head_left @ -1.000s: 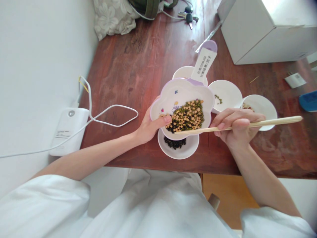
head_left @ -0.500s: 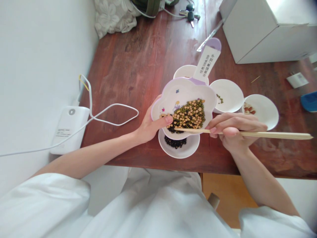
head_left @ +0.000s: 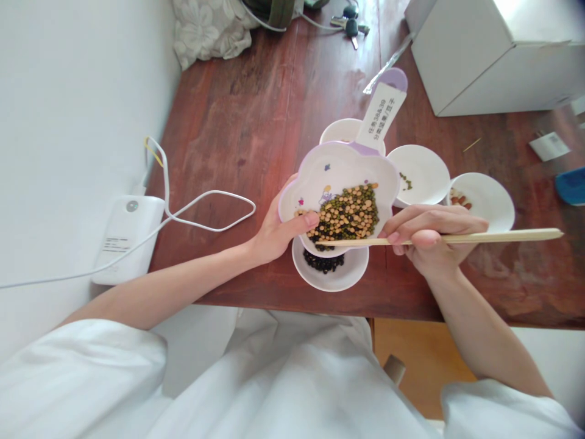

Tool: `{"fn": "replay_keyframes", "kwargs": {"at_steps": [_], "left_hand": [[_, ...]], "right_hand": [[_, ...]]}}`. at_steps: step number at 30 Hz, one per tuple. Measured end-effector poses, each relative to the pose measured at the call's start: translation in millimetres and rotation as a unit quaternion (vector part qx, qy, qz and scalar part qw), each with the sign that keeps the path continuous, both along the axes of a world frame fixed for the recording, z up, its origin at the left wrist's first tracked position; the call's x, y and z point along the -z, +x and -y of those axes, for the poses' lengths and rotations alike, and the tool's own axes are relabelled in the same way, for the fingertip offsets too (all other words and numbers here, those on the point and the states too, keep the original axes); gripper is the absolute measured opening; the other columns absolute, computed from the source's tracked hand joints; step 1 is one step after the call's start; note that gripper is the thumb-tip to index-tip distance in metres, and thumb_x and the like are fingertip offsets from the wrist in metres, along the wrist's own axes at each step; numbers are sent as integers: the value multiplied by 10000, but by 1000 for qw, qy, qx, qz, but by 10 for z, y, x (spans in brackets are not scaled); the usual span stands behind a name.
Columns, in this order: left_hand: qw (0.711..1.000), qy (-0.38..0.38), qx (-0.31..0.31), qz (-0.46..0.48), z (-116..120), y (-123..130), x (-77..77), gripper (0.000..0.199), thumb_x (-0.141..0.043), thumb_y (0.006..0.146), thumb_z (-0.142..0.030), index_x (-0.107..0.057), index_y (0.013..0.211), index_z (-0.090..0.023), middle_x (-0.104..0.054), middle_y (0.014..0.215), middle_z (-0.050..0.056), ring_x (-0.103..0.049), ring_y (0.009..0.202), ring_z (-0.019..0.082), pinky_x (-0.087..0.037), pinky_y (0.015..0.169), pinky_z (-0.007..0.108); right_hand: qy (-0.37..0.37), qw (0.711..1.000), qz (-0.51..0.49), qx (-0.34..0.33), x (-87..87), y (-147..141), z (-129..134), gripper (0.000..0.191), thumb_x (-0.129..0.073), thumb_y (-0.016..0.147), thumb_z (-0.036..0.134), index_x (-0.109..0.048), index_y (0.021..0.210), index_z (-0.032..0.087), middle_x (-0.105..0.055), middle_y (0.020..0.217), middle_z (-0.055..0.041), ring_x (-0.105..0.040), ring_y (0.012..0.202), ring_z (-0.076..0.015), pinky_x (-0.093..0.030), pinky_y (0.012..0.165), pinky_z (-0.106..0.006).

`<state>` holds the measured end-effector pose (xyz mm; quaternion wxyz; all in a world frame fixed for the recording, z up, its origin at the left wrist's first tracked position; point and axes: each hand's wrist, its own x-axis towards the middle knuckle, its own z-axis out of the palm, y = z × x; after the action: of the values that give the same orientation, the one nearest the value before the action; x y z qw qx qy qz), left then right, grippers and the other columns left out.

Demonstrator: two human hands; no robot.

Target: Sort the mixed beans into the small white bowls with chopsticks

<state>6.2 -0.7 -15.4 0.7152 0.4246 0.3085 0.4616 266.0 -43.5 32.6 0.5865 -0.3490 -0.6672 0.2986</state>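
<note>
My left hand grips the left rim of a flower-shaped bowl with a purple handle and a paper label, its thumb inside. Mixed beans, green, tan and black, are heaped toward the bowl's lower right. In my right hand, closed, is a pair of chopsticks; their tips rest among black beans at the bowl's near edge. Directly below, partly covered by the held bowl, is a white bowl containing black beans.
Behind the held bowl are a partly hidden white bowl, one with a few green beans, and one with nuts. A white box, keys, a power bank and its cable lie around the table.
The chopsticks have tilted, their rear ends moving up and left and their tips slightly down and left. My left hand and the held bowl have barely moved.
</note>
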Motion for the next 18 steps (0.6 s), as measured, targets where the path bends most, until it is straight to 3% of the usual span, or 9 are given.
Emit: {"fn": "replay_keyframes", "kwargs": {"at_steps": [5,12,18], "left_hand": [[1000,2,-1,4,1,-1,10,820,-968,757,-541,-675,1478,-286,-812,1375,99,-718,1388,393,-553,1228,554],[1000,-2,2,1,1,-5,25,825,-964,760,-536,-670,1487,-280,-819,1356,96,-718,1382,385,-551,1228,549],[1000,-2,-8,-4,3,-1,13,817,-977,739,-553,-691,1459,-292,-824,1354,89,-722,1385,391,-559,1226,549]], "right_hand": [[-18,1000,-20,-12,33,17,-25,384,-824,974,537,-871,743,233,-804,659,-52,-630,408,-150,-539,384,-284],[-39,998,-46,-37,20,23,-40,373,-817,984,527,-876,773,225,-836,737,-53,-562,366,-100,-386,282,-246],[-42,997,-49,-37,10,25,-40,371,-818,979,539,-875,775,235,-835,736,-50,-556,364,-101,-384,285,-247]]}}
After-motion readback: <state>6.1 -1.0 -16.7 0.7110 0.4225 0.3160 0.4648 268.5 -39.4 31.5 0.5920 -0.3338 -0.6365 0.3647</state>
